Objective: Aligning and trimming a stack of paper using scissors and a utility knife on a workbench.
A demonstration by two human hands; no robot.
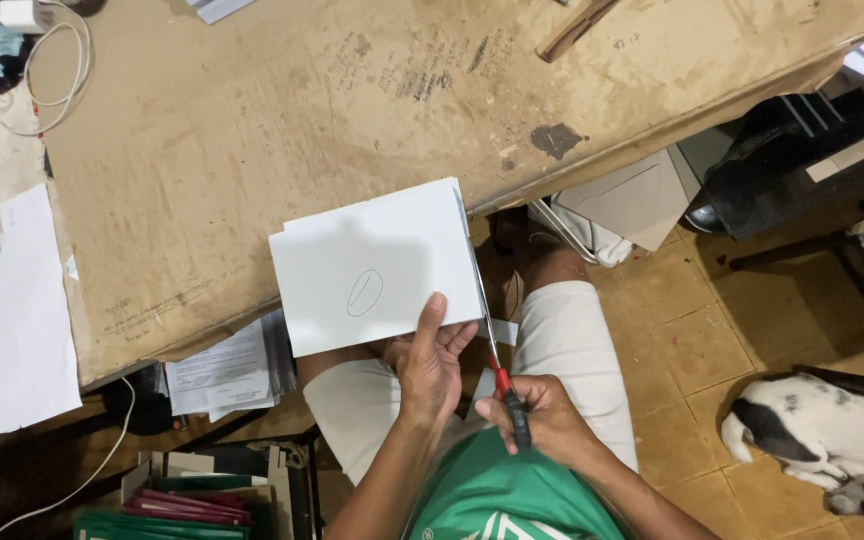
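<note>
Beside table (252, 150), left hand (430, 360) holding paper (372, 265), scissors (497, 370)

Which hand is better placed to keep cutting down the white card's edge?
Right. The right hand already grips the red-handled scissors, blades along the white card right edge. The left hand pinches the card's bottom edge, steadying it.

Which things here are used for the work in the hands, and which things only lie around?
In use:
- left hand holding the white sheet
- right hand on the scissors, along the sheet's right edge

Lying about:
- white cable
- comb
- papers under the table
- dog
</note>
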